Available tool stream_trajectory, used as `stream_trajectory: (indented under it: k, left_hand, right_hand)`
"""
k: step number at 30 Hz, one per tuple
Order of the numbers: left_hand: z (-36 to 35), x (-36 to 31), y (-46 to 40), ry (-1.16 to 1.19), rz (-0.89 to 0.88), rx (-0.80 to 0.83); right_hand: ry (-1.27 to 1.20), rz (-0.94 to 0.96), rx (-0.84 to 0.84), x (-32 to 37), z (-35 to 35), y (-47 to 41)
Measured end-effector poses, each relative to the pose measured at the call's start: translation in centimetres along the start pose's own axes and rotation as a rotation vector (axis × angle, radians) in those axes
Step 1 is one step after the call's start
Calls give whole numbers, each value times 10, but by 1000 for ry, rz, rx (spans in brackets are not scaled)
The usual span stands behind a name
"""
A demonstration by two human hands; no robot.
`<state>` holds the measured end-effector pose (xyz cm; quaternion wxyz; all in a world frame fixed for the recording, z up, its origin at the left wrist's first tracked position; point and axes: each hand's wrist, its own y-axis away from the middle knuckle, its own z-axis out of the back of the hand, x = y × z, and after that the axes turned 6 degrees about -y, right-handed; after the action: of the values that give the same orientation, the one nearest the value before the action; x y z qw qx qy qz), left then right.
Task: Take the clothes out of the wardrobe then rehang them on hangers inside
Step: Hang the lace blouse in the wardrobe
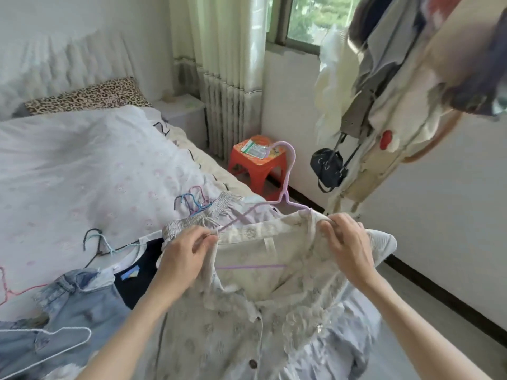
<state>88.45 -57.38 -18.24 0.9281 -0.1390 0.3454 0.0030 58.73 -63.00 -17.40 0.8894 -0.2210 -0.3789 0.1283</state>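
Nearest, held up over the bed edge: a pale patterned blouse point(247, 319) with dark buttons, collar spread open, a lilac hanger point(284, 187) threaded inside it, bar visible through the neck opening, hook standing up above. Left hand point(182, 259) with fingers curled, pinching the blouse's left shoulder against the hanger arm; right hand point(347, 248) likewise curled, gripping the right shoulder fabric. Lower left on the bed point(68, 171): faded denim garment point(68, 311) with a white hanger point(55, 344) lying across it, and just beside it a dark navy top point(140, 272) with a white collar. Behind the blouse, gathered elastic-waisted pale trousers point(216, 212), touching it. Further up the white embroidered bedcover: a tangle of dark and teal hangers point(101, 244), a cluster of blue and pink hangers point(193, 201) near the waistband, a red hanger point(11, 289) at the left margin. Beyond, a leopard-print pillow point(90, 94) against a white tufted headboard point(55, 61). On the floor past the bed's foot, an orange plastic stool point(255, 165) bearing a small packet, close to a radiator point(223, 113) under cream curtains point(219, 37). Right, blurred: a rack of hanging clothes point(384, 91) with a small black bag point(327, 167) dangling on straps. Farthest, a window point(310, 17) with green foliage outside.
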Motion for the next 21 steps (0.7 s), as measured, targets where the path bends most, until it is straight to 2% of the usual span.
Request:
stream_trajectory:
  k: [3,9,14,19,21]
  left_hand:
    - [-8,-57,-12,10,-86,-46]
    - [-35,-188,-23,67,-314,-37]
    - [-64,-302,-12,124,-537,20]
    - [-98,-377,4,61,-825,99]
    - [-117,-404,12,54,-889,150]
  right_hand:
    - [-5,-36,-96,-9,53,8]
    - [79,-95,-302,-33,174,41]
    - [147,-133,-437,-41,269,74]
    - [202,-270,-661,-54,359,129]
    - [244,-300,-703,-58,389,154]
